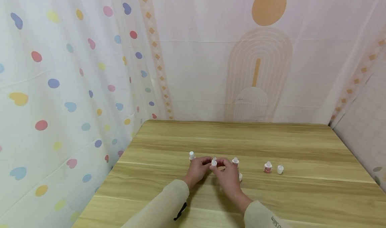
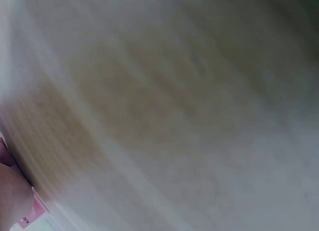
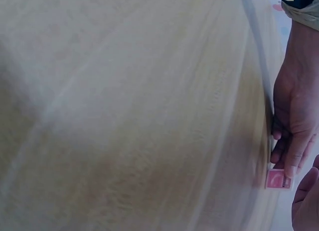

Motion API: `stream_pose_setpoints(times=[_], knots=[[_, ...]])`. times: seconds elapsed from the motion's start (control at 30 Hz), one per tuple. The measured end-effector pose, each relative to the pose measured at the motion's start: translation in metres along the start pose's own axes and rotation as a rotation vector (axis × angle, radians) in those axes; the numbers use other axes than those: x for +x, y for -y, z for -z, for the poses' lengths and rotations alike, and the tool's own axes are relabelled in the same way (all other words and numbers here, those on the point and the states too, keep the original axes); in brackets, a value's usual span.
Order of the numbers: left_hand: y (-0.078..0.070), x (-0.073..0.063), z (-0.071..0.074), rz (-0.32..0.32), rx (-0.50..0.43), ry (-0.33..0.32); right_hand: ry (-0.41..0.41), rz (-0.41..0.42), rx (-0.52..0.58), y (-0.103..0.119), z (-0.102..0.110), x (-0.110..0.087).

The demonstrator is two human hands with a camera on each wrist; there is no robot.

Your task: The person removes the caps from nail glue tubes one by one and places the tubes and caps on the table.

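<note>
In the head view both hands meet over the table. My left hand point(image 1: 198, 169) pinches a small bottle; its pink label point(image 3: 279, 179) shows under the fingertips in the right wrist view. Thumb and fingers of my right hand point(image 1: 228, 175) pinch a small white piece, apparently a cap point(image 1: 214, 163), close to the left fingertips. The hands hide most of the bottle in the head view. Left of them stands a bottle with a tall white cap point(image 1: 191, 155), its lower part covered. Just beyond the right hand stands an uncapped bottle point(image 1: 235, 161).
Farther right, another uncapped bottle point(image 1: 267, 167) with a red label stands beside a loose white cap point(image 1: 280, 169). A second white cap point(image 1: 240, 177) lies partly behind the right hand. The wooden table point(image 1: 301, 144) ends at a patterned curtain point(image 1: 196, 70).
</note>
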State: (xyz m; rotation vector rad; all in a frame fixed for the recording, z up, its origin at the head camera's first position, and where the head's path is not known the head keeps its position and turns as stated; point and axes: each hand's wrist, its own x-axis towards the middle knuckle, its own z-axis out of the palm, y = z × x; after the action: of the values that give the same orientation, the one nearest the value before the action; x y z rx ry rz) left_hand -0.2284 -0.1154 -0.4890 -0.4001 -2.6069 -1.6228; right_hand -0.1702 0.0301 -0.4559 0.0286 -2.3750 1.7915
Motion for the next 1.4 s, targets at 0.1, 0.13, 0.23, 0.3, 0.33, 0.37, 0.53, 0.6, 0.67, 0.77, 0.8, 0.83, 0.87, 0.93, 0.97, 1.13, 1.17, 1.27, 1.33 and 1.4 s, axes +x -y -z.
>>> stream_pose_setpoints(times=[0.1,0.13,0.23,0.3,0.33,0.37,0.53,0.6,0.67,0.77,0.8,0.83,0.87,0.93,0.97,1.13,1.17,1.27,1.33,1.4], knots=[[0.0,0.0,0.0,0.004,0.011,0.002,0.013,-0.034,0.004,-0.002,-0.001,-0.002],[0.0,0.0,0.0,0.001,0.012,0.004,0.015,-0.042,0.003,-0.003,-0.001,-0.003],[0.0,0.0,0.0,0.0,0.015,0.008,0.02,-0.051,-0.005,-0.006,-0.001,-0.004],[-0.001,-0.001,0.0,-0.002,0.013,0.011,0.021,-0.053,-0.017,-0.008,-0.001,-0.004],[-0.001,-0.001,0.0,-0.002,0.012,0.012,0.02,-0.055,-0.022,-0.008,-0.001,-0.005],[-0.001,-0.001,0.0,0.0,0.01,0.012,0.021,-0.052,-0.026,-0.009,-0.002,-0.006],[-0.002,-0.002,0.0,0.008,-0.023,0.018,0.011,-0.034,-0.053,-0.012,-0.002,-0.009],[-0.002,-0.002,0.0,0.012,-0.036,0.021,0.007,-0.022,-0.068,-0.014,-0.002,-0.009],[-0.002,-0.002,-0.001,0.01,-0.036,0.022,0.005,-0.015,-0.08,-0.015,-0.002,-0.009],[-0.002,-0.002,-0.001,0.017,-0.045,0.023,0.011,-0.01,-0.092,-0.018,-0.001,-0.01],[-0.002,-0.002,-0.001,0.014,-0.045,0.024,0.014,-0.013,-0.092,-0.018,-0.001,-0.01],[-0.001,-0.001,-0.001,0.01,-0.047,0.024,0.017,-0.018,-0.09,-0.019,-0.001,-0.01],[-0.001,-0.001,-0.001,0.007,-0.05,0.024,0.02,-0.02,-0.088,-0.02,-0.001,-0.01],[0.0,-0.001,-0.001,0.005,-0.055,0.026,0.023,-0.023,-0.091,-0.022,-0.001,-0.01],[0.0,-0.001,-0.002,0.004,-0.057,0.025,0.023,-0.02,-0.094,-0.023,-0.001,-0.01],[0.0,-0.001,-0.002,0.006,-0.055,0.023,0.021,-0.009,-0.106,-0.028,-0.002,-0.01],[0.0,-0.001,-0.002,0.003,-0.052,0.022,0.022,-0.009,-0.106,-0.028,-0.003,-0.01],[0.0,-0.001,-0.002,-0.002,-0.047,0.022,0.026,-0.006,-0.109,-0.029,-0.003,-0.009],[-0.001,-0.001,-0.002,-0.004,-0.049,0.022,0.028,-0.006,-0.116,-0.03,-0.003,-0.009],[-0.001,-0.001,-0.002,-0.001,-0.051,0.022,0.032,-0.004,-0.131,-0.03,-0.003,-0.009]])
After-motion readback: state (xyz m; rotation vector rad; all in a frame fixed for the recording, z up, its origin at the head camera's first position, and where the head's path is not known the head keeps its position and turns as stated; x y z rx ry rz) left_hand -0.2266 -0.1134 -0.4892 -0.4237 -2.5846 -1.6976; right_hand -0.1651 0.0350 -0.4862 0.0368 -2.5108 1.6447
